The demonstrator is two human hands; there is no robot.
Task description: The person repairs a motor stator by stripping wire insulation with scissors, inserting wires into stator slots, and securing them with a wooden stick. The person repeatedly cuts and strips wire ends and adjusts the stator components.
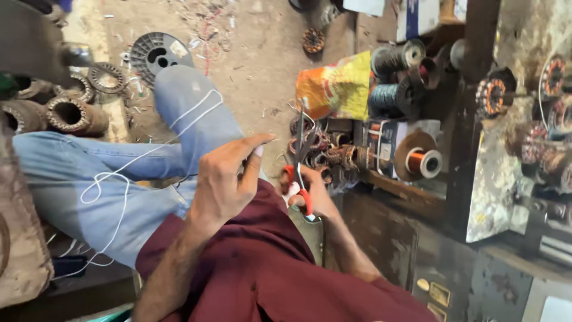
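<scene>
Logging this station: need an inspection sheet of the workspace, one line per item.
Surface: dusty concrete floor, scraps scattered.
Job's things: red-handled scissors; thin white cord looped over the blue-jeaned lap.
Clutter: grey plastic spool, rusty metal stator rings, yellow-orange bag.
Grippers: right hand grips the scissors; left hand pinches the cord.
Cables: copper wire spool, dark wire reels.
Surroundings: worn wooden bench.

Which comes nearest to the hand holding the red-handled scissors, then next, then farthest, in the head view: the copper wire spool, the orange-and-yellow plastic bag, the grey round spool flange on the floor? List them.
From the right hand with the red-handled scissors:
1. Orange-and-yellow plastic bag, just above the hand in the picture.
2. Copper wire spool, off to the picture's right on the shelf; close to the bag's rank.
3. Grey round spool flange, far off at upper left on the floor.
</scene>
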